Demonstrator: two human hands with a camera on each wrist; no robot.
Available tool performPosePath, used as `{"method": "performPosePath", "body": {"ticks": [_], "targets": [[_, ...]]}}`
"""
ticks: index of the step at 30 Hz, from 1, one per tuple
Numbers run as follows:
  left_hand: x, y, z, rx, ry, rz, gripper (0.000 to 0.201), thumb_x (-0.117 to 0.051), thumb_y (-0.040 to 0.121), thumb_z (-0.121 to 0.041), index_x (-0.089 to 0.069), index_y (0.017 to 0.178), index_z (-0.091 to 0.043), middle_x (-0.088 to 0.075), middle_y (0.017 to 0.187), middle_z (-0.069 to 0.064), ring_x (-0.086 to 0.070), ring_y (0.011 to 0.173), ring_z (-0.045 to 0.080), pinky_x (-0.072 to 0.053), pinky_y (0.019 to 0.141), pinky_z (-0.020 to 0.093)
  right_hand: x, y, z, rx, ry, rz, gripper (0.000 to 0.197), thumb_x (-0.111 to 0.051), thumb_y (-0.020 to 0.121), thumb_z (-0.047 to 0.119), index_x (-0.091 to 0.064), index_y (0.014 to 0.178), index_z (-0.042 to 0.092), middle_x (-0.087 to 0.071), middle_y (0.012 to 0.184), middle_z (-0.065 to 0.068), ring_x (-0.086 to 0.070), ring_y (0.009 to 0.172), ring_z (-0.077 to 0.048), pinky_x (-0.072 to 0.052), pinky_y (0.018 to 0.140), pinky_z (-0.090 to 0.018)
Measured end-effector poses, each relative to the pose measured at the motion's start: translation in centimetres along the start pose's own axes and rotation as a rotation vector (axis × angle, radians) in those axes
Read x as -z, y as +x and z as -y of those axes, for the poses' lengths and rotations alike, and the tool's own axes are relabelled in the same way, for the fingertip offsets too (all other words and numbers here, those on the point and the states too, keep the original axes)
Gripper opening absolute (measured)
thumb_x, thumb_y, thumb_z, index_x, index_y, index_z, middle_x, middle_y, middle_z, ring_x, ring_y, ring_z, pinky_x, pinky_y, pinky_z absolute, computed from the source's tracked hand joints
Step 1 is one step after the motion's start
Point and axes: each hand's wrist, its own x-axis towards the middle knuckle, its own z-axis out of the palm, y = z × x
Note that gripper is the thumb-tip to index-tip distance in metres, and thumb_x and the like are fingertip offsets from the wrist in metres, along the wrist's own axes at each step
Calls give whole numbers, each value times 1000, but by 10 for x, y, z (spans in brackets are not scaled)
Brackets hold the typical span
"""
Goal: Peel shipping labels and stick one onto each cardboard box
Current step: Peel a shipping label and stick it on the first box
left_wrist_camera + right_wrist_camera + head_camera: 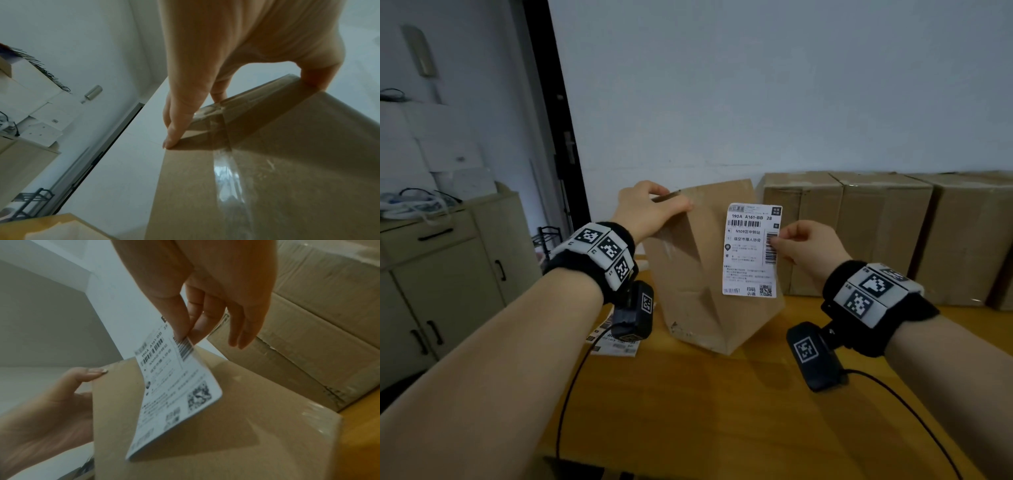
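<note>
A taped brown cardboard box (688,274) stands tilted on one corner on the wooden table (722,411). My left hand (650,209) grips its top left corner, thumb on the near face and fingers over the top edge; the same box (287,162) fills the left wrist view. My right hand (804,243) pinches the right edge of a white shipping label (751,250) between thumb and forefinger and holds it upright in front of the box. In the right wrist view the label (174,394) hangs just off the box face (246,426).
A row of closed cardboard boxes (887,233) lines the wall at the back right. More label sheets (613,342) lie on the table under my left wrist. A beige cabinet (441,281) with cables on top stands to the left.
</note>
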Motion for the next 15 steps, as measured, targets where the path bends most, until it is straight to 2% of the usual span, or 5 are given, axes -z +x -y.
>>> {"method": "performPosePath", "body": {"ticks": [5,7,10,12,15], "targets": [[-5,-9,0,-20,-42,46,62,-73,55,-56,-54,107,-28,-45,130,7,-52,110,24,-51,74,31,11,-7,4,-15,-7,53,16,-63,86,10,-54,74,14,-62,79,-1,-56,66,-10,-44,58,-20],[-5,-10,1,-22,-84,69,59,-73,62,-51,-52,111,-27,-44,129,6,-51,109,24,-52,73,31,13,-8,6,-45,42,100,15,-62,86,7,-54,76,12,-64,81,-4,-62,72,-16,-54,65,-28],[-7,-14,5,-32,-152,89,63,-72,66,-42,-47,121,-22,-47,126,3,-51,113,21,-50,94,42,13,-11,6,-64,82,153,14,-63,85,4,-55,76,11,-64,87,-11,-62,87,-30,-52,89,-50],[-11,-16,9,-65,-124,94,74,-74,72,-36,-39,134,-17,-46,132,1,-47,121,18,-44,103,41,12,-13,6,-66,83,169,13,-62,85,3,-56,77,11,-63,89,-13,-60,90,-31,-49,93,-54],[-15,-20,12,-118,-89,126,84,-71,79,-38,-25,146,-20,-39,145,-1,-40,130,18,-41,106,41,12,-13,4,-62,83,181,13,-62,85,2,-56,77,10,-63,85,-10,-60,88,-28,-49,94,-52]]}}
